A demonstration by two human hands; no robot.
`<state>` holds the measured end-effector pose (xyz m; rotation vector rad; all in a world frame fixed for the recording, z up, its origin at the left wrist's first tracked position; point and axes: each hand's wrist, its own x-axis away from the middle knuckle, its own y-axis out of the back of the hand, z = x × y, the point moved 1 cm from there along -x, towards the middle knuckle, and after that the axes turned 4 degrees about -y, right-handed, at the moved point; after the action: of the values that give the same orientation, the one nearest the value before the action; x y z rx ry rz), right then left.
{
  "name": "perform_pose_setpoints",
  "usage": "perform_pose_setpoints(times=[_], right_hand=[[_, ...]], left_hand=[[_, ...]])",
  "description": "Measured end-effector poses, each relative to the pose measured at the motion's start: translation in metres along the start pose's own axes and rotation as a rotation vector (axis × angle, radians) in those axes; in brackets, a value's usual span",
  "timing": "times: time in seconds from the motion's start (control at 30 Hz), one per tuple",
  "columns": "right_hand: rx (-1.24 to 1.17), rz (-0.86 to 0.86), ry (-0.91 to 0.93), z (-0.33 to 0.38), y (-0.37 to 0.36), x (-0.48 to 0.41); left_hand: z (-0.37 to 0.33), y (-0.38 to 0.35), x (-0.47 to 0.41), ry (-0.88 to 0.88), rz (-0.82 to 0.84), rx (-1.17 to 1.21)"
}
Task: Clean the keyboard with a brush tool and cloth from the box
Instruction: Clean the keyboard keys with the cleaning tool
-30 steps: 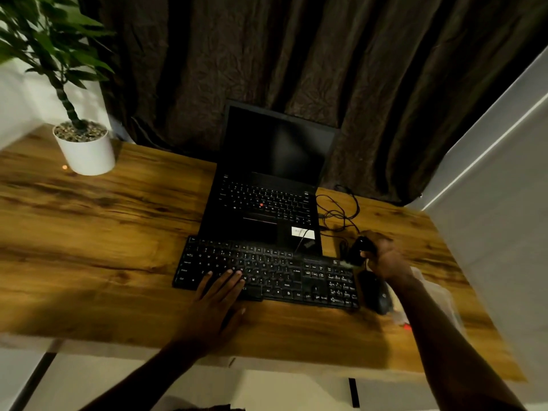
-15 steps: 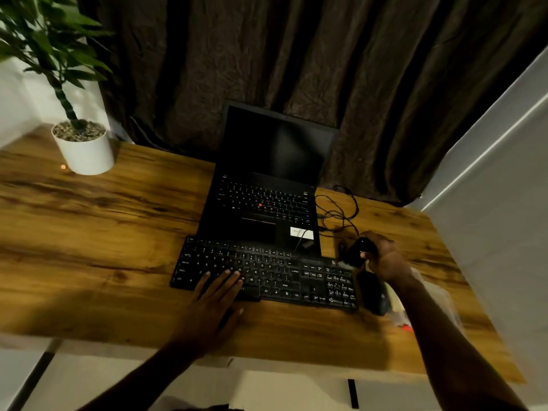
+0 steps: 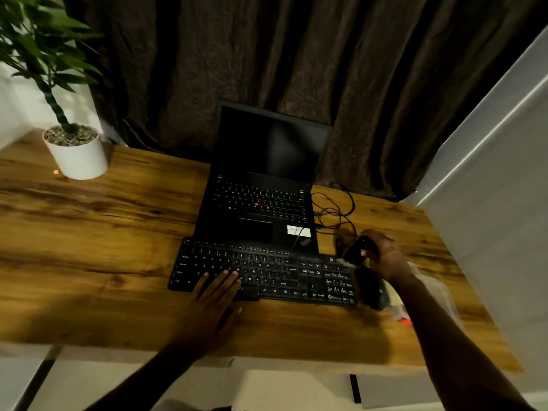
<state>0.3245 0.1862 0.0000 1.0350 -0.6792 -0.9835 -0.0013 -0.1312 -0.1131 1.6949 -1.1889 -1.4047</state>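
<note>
Now my left hand (image 3: 213, 301) lies spread flat on the keyboard (image 3: 267, 268), while my right hand (image 3: 385, 256) grips a black brush tool (image 3: 357, 250) at its right end.

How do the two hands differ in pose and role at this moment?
The left hand lies flat and open, fingers spread on the keyboard; the right hand is curled around a dark brush tool. The left hand sits at the letter keys, the right hand at the keyboard's far right corner. Both are bare.
</note>
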Motion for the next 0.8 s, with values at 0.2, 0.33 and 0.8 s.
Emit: perform_pose_setpoints(times=[0.2, 0.33, 0.8], right_hand=[[-0.042, 0.033, 0.126, 0.062, 0.001, 0.023], [-0.06, 0.035, 0.116, 0.059, 0.001, 0.023], [-0.066, 0.078, 0.116, 0.091, -0.015, 0.031]], left_hand=[[0.0, 0.0, -0.001, -0.008, -0.02, -0.008], [0.0, 0.001, 0.0, -0.019, -0.022, -0.007], [0.0, 0.001, -0.001, -0.003, -0.021, 0.0]])
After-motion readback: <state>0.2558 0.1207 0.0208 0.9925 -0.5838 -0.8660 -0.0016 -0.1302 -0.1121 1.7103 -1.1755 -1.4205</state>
